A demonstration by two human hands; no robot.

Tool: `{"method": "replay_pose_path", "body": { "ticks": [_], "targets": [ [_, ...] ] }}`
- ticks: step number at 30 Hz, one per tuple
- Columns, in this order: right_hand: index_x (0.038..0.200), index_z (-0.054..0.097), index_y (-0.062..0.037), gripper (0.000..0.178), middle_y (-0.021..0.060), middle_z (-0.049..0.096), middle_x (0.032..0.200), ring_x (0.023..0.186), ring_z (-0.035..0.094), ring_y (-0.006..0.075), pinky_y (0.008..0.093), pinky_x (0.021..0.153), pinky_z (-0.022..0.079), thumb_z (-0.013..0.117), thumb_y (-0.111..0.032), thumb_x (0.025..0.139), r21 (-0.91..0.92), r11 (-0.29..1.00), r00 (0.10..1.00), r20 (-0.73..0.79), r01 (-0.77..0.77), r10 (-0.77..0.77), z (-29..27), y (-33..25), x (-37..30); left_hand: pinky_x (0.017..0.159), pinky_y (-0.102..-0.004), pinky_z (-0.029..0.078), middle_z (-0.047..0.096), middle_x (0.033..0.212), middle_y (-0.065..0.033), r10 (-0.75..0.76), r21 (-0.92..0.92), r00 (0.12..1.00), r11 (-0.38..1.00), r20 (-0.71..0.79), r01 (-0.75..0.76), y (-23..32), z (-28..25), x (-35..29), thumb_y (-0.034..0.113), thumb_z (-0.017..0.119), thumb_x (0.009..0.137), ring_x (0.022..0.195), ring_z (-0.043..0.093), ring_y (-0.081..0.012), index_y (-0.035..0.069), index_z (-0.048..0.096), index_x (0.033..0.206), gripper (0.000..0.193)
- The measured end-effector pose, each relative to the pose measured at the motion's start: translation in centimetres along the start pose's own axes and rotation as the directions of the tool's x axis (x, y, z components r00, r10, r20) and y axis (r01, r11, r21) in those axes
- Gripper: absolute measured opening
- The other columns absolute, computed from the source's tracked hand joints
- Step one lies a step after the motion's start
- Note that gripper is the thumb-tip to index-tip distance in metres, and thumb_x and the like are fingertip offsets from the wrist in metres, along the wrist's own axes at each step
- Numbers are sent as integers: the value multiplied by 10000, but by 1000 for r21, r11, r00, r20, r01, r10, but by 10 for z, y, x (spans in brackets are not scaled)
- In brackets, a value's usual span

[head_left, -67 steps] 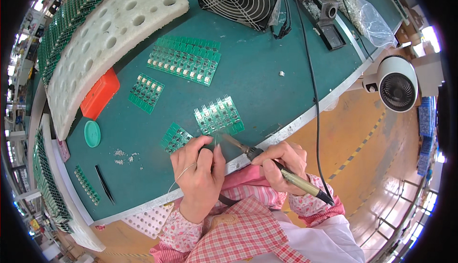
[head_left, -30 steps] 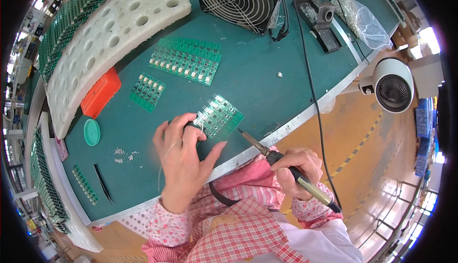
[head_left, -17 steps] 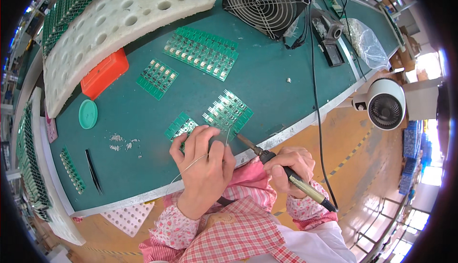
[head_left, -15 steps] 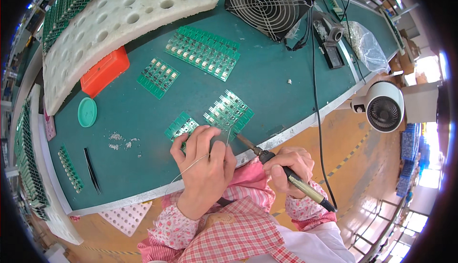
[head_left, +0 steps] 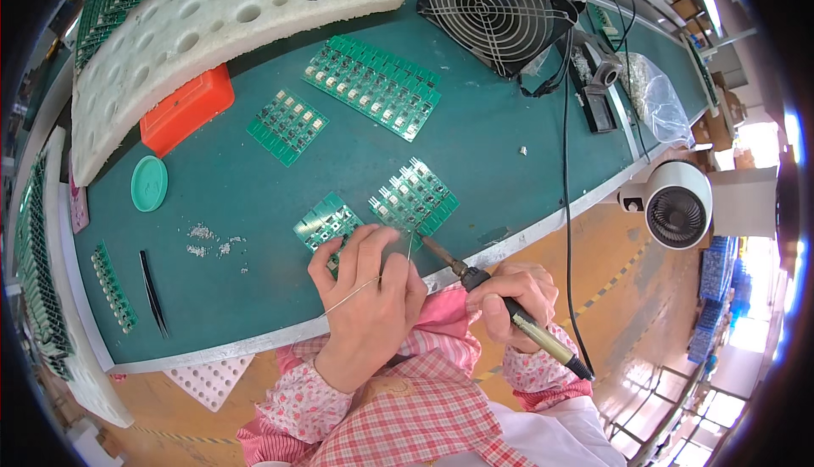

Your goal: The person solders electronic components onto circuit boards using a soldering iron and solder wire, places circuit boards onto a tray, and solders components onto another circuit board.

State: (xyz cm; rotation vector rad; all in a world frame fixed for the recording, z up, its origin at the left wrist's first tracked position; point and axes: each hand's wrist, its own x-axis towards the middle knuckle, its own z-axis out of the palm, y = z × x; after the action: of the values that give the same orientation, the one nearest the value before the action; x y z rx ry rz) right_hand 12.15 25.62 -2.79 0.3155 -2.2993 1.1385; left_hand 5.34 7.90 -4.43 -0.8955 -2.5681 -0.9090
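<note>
My right hand (head_left: 519, 297) grips a soldering iron (head_left: 543, 328) like a pen, its tip at the near edge of a green circuit board panel (head_left: 414, 196) with white connectors. Between the fingers of my left hand (head_left: 366, 289) runs a thin solder wire (head_left: 349, 297); its end comes down at the same edge as the iron's tip. A smaller circuit board (head_left: 326, 219) lies partly under my left fingers. Farther off are another small board panel (head_left: 287, 128) and a larger one (head_left: 373, 87). The exact contact point is too small to make out.
A black fan (head_left: 496, 11) with a wire grille stands at the back. To the left are a red bin (head_left: 188, 111), a green lid (head_left: 149, 184), loose small parts (head_left: 202, 231), tweezers (head_left: 153, 293) and a white foam block (head_left: 170, 52). The iron's cable (head_left: 566, 187) hangs at the right.
The view has shifted slightly, so the bench items sit a little differently in the picture. Both hands keep their grips, with the iron and solder wire still at the panel's near edge.
</note>
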Motion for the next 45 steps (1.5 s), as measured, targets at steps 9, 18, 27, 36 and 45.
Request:
{"method": "replay_pose_path", "body": {
  "ticks": [9,18,27,36,45],
  "targets": [
    [824,637,-50,55,18,585,576,434,548,155,281,415,422,684,-40,797,-42,998,998,48,41,-39,2,-2,6,931,-483,371,581,1124,-68,-9,35,1000,999,-7,9,1,3,2,26,709,683,1029,606,-276,64,564,827,207],
    [801,669,-72,127,-36,380,526,410,414,107,247,391,308,754,-92,708,-248,918,949,146,308,-279,14,-9,7,934,-466,372,587,1094,-59,-3,27,1000,1000,-15,3,-2,4,2,40,707,674,1031,605,-260,58,575,833,207],
    [843,665,-52,190,-26,424,547,419,447,107,251,396,330,761,-59,679,-280,922,960,155,268,-232,8,-7,9,942,-453,377,602,1107,-60,-2,-18,1000,1000,-15,1,-5,3,-2,36,712,698,1067,616,-252,57,577,829,190],
    [826,668,-48,188,-28,452,546,403,440,118,258,379,320,739,2,660,-204,944,964,99,261,-245,-7,1,11,940,-460,391,622,1164,-84,-4,-35,1000,999,-17,4,-1,-3,9,33,713,732,1108,611,-287,48,564,814,171],
    [821,668,-65,169,-37,377,555,421,426,107,246,394,348,757,-32,681,-194,939,954,155,284,-257,1,11,11,946,-456,412,627,1210,-101,27,-47,1000,999,6,-27,-5,6,15,5,704,720,1133,598,-306,32,565,840,186]
  ]
}}
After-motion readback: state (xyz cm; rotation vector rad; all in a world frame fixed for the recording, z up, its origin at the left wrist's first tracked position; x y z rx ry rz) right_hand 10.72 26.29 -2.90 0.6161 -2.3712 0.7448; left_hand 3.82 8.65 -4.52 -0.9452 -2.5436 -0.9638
